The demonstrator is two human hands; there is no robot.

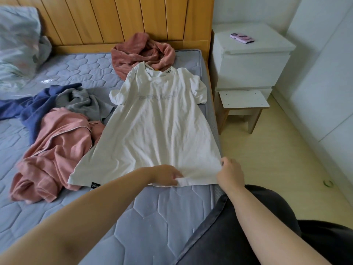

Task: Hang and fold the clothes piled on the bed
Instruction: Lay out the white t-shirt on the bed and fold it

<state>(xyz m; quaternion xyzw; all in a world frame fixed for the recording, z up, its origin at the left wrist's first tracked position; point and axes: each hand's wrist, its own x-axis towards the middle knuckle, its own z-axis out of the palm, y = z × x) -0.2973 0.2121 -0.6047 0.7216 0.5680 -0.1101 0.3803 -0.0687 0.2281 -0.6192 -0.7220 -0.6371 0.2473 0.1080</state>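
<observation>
A white T-shirt [158, 127] lies spread flat on the blue quilted mattress [145, 213], collar toward the headboard. My left hand [168, 175] pinches the middle of its bottom hem. My right hand [230, 174] grips the hem's right corner at the mattress edge. To the left lie a pink garment [55, 150], a navy garment [36, 108] and a grey garment [86, 102], all crumpled. A dusty-red fleece garment [141, 52] is bunched by the headboard, just beyond the shirt's collar.
A wooden headboard [114, 20] runs along the back. A rumpled pale duvet [17, 46] sits at the far left. Right of the bed stand a white nightstand [248, 62] with a phone [242, 38] on it, and a small stool [242, 104].
</observation>
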